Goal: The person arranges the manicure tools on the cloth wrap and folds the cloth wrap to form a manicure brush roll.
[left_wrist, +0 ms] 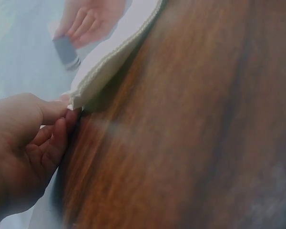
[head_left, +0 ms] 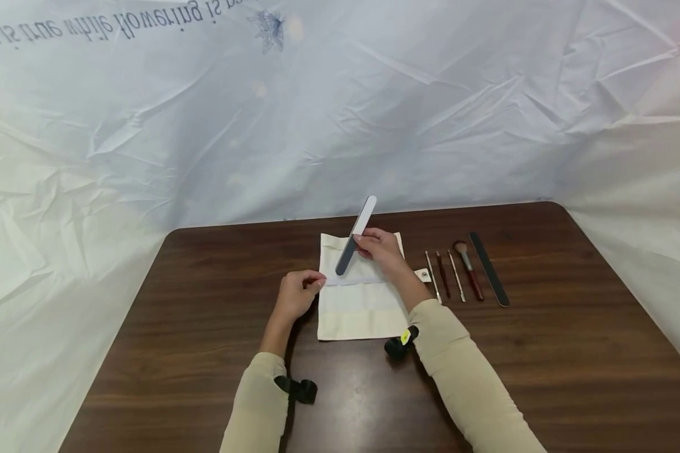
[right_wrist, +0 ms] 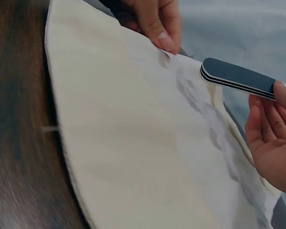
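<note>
wrinkled pale sheeting (head_left: 340,113) backs a dark brown wood-grain table (head_left: 215,289). the left hand (head_left: 297,294) pinches the edge of a cream rectangular cloth (head_left: 354,324); the right hand (head_left: 381,248) grips a long grey-and-white nail file (head_left: 348,252) above it. if the left pinch slips, the cloth could sag and catch the file.

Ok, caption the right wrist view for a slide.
The right hand holds a grey-and-white nail file over a cream cloth while the left hand pinches the cloth's edge.
</note>
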`<state>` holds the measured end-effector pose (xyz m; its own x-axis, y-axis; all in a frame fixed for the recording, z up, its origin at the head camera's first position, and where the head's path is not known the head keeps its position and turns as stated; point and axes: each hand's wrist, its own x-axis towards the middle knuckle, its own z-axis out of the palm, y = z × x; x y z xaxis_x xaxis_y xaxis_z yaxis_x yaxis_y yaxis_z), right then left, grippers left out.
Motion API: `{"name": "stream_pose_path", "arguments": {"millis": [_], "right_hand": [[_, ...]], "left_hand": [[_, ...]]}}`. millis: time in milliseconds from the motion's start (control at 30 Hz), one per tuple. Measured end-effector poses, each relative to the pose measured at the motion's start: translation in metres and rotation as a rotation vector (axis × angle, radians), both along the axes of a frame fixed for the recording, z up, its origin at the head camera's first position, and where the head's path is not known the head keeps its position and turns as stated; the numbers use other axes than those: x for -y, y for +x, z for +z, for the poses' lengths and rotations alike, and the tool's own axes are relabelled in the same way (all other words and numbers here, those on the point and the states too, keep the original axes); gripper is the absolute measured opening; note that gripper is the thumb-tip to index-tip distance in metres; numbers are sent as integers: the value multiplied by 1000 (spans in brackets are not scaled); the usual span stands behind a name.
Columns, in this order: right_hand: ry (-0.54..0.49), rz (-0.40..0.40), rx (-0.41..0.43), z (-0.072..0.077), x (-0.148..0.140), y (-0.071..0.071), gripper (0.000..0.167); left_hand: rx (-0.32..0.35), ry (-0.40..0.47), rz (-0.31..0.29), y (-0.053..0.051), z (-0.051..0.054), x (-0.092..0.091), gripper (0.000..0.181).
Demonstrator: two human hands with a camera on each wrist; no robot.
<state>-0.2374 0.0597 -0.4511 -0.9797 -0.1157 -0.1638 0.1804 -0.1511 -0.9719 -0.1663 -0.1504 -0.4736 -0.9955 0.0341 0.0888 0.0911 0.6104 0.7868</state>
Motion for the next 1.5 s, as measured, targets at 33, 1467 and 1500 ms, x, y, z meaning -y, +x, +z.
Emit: {"name": "stream_pose_path", "arguments": {"millis": [33,1467,1500], "right_hand": [[-18,-3,-2,-2,3,0,26],[288,406,66,-6,6,5,43],[282,405,72,-6,6,5,43]], "left_hand": [[2,-1,1,0,0,-1,9],[71,-48,79,11,5,-15,11],[71,-46,79,11,6,-15,11]]}}
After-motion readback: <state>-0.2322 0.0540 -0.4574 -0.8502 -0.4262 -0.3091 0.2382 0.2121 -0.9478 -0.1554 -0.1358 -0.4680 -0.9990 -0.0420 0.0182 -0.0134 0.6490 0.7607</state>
